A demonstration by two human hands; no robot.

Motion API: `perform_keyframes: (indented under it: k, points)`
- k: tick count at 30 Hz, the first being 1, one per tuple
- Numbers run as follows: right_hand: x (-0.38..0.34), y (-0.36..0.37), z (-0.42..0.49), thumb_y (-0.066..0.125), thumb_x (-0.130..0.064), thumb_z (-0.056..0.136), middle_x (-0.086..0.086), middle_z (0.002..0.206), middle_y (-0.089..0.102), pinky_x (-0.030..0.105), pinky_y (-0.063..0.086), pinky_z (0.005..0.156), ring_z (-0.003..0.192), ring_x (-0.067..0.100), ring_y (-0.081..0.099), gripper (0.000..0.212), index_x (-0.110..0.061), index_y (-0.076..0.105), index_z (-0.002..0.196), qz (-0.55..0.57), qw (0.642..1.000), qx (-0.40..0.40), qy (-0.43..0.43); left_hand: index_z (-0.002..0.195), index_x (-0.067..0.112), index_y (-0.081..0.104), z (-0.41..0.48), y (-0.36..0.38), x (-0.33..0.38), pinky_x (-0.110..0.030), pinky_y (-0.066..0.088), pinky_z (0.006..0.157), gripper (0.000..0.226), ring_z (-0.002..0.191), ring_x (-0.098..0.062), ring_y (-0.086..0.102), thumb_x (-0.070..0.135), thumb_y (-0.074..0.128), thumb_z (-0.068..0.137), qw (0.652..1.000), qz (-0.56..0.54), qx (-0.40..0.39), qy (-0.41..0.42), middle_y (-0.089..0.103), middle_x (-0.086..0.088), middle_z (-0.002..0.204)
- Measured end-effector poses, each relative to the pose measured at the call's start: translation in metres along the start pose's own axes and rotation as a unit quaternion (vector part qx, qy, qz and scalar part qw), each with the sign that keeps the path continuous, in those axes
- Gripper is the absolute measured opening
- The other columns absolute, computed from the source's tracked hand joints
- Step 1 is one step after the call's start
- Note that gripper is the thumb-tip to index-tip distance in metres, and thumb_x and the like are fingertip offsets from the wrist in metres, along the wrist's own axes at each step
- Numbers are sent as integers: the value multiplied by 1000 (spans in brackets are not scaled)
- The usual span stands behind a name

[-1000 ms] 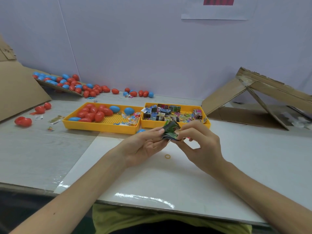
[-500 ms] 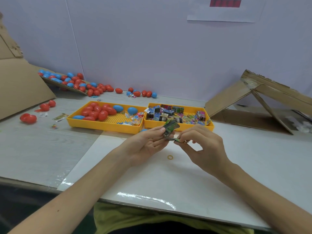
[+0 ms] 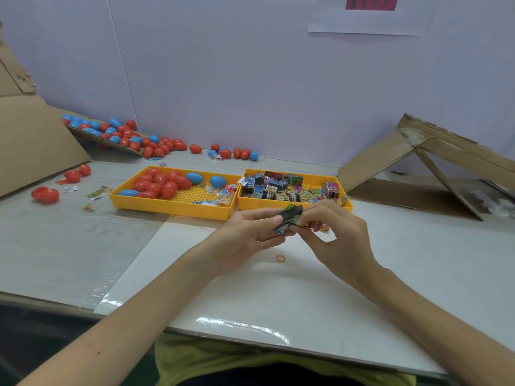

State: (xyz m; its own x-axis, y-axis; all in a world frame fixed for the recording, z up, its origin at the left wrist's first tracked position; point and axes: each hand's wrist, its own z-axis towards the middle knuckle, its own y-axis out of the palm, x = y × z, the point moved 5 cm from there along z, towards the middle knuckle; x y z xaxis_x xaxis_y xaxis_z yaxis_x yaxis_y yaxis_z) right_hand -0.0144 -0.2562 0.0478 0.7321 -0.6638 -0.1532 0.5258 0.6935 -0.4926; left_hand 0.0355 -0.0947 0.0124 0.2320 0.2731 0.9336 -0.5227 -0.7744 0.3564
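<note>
Both hands meet above the white table, just in front of the yellow trays. My left hand (image 3: 248, 235) holds a small folded green and black printed leaflet (image 3: 291, 217) between thumb and fingers. My right hand (image 3: 338, 238) pinches the same leaflet from the right side with thumb and fingertips. A bit of pink printed paper (image 3: 324, 227) peeks out beneath my right fingers. A small yellow rubber band (image 3: 281, 258) lies on the table below the hands.
A yellow tray (image 3: 167, 208) holds red and blue plastic eggs and small toys. The yellow tray (image 3: 295, 206) beside it holds several folded printed leaflets. More eggs (image 3: 156, 147) lie along the back wall. Cardboard flaps stand at left (image 3: 36, 140) and right (image 3: 418, 160).
The fingers of both hands have closed in on the leaflet, folding it tighter. The head camera has shifted slightly.
</note>
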Motion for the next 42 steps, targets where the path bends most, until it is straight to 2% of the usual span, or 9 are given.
perform_keyframes:
  k: [6, 10, 13, 16, 19, 25, 31, 36, 42]
  points:
    - [2, 0, 0, 80, -6, 80, 1, 94, 58, 15, 47, 64, 73, 6, 49, 13, -5, 67, 83, 5, 1000, 14, 5, 123, 11, 70, 0, 1, -1, -26, 58, 88, 40, 107, -24, 72, 21, 70, 84, 1000, 17, -9, 6, 74, -11, 116]
    - [6, 1, 1, 84, -5, 78, -8, 95, 53, 18, 46, 63, 74, 7, 50, 19, -7, 66, 83, 11, 1000, 15, 24, 115, 15, 76, 0, 1, 0, -27, 57, 90, 33, 106, -23, 72, 22, 71, 83, 1000, 21, -10, 17, 75, -10, 114]
    - [6, 0, 1, 84, -3, 78, -3, 92, 58, 17, 47, 64, 74, 5, 49, 19, -7, 66, 83, 10, 999, 16, 29, 109, 19, 79, 1, -1, 1, -26, 57, 89, 28, 109, -25, 71, 23, 71, 82, 1000, 16, -7, 24, 74, -10, 116]
    - [5, 0, 1, 85, -7, 78, 2, 94, 58, 8, 42, 71, 83, 7, 51, 17, -7, 68, 83, -1, 999, 21, 25, 116, 15, 75, 1, -2, 1, -29, 58, 91, 33, 112, -27, 70, 22, 71, 84, 1000, 1, -4, 23, 73, -12, 120]
    - [2, 1, 0, 85, -11, 79, 2, 94, 59, 15, 46, 67, 84, 13, 55, 17, -7, 69, 84, 6, 1000, 10, 12, 125, 7, 68, 3, -4, 1, -28, 58, 87, 41, 107, -25, 72, 18, 69, 86, 999, -12, 16, 27, 72, -15, 120]
    - [0, 6, -2, 80, -15, 83, -1, 81, 64, 32, 47, 56, 67, 15, 54, 15, -9, 67, 83, 32, 999, -15, 8, 124, 4, 66, 4, -13, 3, -27, 59, 81, 30, 100, -24, 74, 9, 63, 95, 996, -28, 77, 41, 73, -18, 116]
    - [-2, 6, -1, 81, -17, 83, -8, 78, 61, 29, 46, 55, 64, 11, 51, 15, -10, 68, 83, 51, 998, -18, 17, 127, 4, 65, 4, -11, 4, -25, 58, 79, 34, 104, -23, 73, 11, 64, 94, 997, -23, 64, 45, 74, -16, 116]
    - [-9, 10, -3, 83, -11, 82, -5, 78, 62, 26, 47, 57, 64, 10, 50, 16, -10, 68, 84, 57, 998, -36, 4, 127, 4, 65, 3, -10, 5, -26, 58, 84, 40, 111, -25, 71, 15, 66, 89, 997, -26, 48, 51, 73, -15, 119]
    - [-3, 0, 0, 83, -8, 79, -1, 77, 65, 25, 46, 58, 63, 13, 52, 15, -7, 68, 82, 29, 999, 18, 30, 126, 5, 67, 2, -2, 2, -27, 57, 85, 44, 103, -21, 72, 19, 69, 84, 999, -7, 6, 33, 73, -13, 116]
